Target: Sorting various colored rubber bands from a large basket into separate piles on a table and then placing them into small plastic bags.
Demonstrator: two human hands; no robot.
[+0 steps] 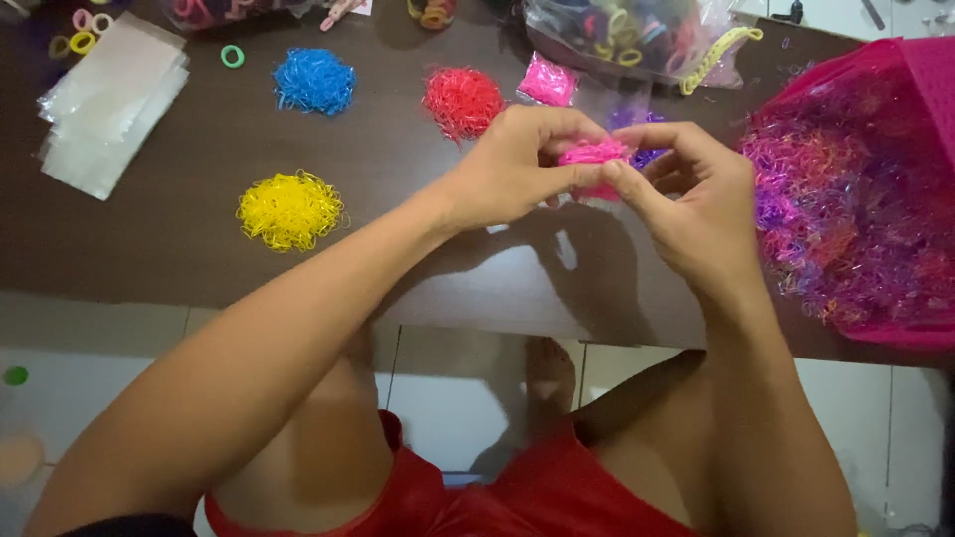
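Both hands meet over the dark table (199, 239) and pinch a small bundle of pink rubber bands (594, 154). My left hand (517, 169) grips it from the left, fingers curled around it. From the right, my right hand (696, 199) holds the same bundle with thumb and fingertips. A purple pile (647, 154) of bands lies partly hidden behind the hands. Whether a small clear bag surrounds the pink bundle, I cannot tell.
Piles of bands lie on the table: yellow (289, 210), blue (314, 81), red (463, 100). A packed pink bag (548, 82) sits behind. A pink basket (865, 189) of mixed bands stands right. Clear small bags (109, 99) are stacked left. A plastic bag of hair ties (637, 35) lies far back.
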